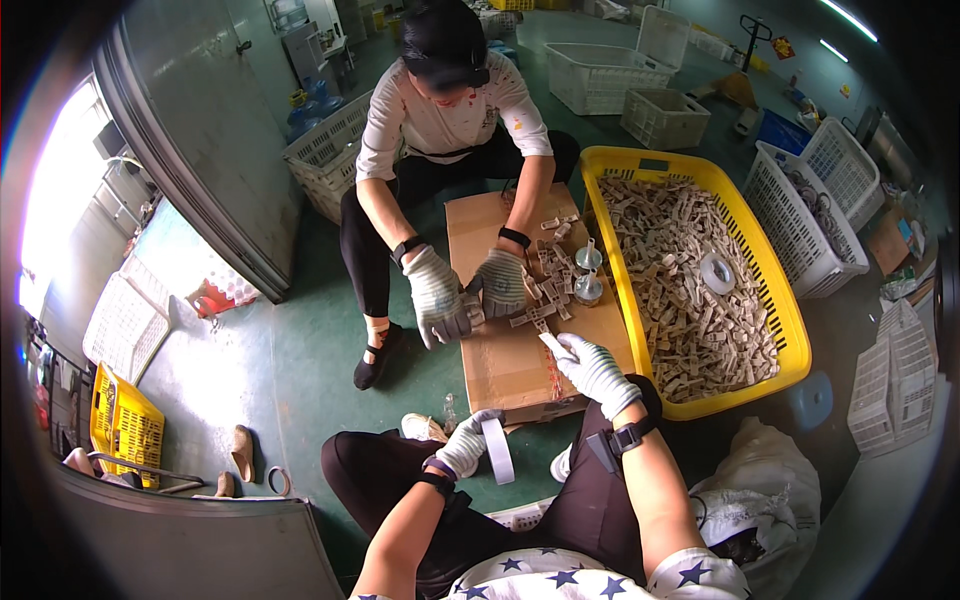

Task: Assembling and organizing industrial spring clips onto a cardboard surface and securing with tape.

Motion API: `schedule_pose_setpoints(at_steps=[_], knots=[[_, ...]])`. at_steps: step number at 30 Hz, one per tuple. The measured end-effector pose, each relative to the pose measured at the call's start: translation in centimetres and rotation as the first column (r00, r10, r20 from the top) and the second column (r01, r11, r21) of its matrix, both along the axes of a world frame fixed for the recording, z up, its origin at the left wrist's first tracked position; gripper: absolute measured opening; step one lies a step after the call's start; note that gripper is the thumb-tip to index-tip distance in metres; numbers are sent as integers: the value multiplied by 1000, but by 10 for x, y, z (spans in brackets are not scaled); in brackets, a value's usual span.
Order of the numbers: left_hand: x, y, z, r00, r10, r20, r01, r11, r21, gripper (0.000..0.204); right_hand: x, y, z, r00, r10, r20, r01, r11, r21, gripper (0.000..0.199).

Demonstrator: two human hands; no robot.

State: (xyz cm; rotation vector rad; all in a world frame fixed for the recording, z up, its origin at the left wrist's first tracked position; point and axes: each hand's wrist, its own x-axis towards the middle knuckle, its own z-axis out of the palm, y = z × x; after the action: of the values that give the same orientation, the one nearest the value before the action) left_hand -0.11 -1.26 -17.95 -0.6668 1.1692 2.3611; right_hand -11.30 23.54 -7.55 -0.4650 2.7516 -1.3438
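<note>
My left hand (463,447), in a white striped glove with grey fingertips, is closed on a white ring like a roll of tape (499,455) above my lap. Over the near part of a cardboard box (500,385), my gloved right hand (597,375) pinches a small pale beige piece (552,344), shaped like a clip. Loose beige pieces (545,290) lie on the box top beyond it, beside two small clear objects with round bases (588,275). Across the box sits a co-worker, whose gloved hands (440,300) meet over its left edge.
At the box's right stands a yellow crate (790,350) full of beige pieces, with a white ring (716,272) on top. A white sack (765,480) rests by my right leg. White crates (800,220) stand further right. Sandals (243,452) lie on the floor at left.
</note>
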Motion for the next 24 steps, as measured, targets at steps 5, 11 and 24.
schedule_pose_setpoints(at_steps=[5,11,24], knots=[[4,-16,-44,971,-149,-188,163,985,61,46,-2,4,-4,986,-169,-3,166,962,217,27],[4,-24,-69,971,-142,-194,173,973,152,49,-1,-3,3,980,-124,156,56,923,380,22],[-5,-14,-2,996,56,-66,-48,993,112,9,-2,-5,7,972,-100,211,-9,887,462,24]])
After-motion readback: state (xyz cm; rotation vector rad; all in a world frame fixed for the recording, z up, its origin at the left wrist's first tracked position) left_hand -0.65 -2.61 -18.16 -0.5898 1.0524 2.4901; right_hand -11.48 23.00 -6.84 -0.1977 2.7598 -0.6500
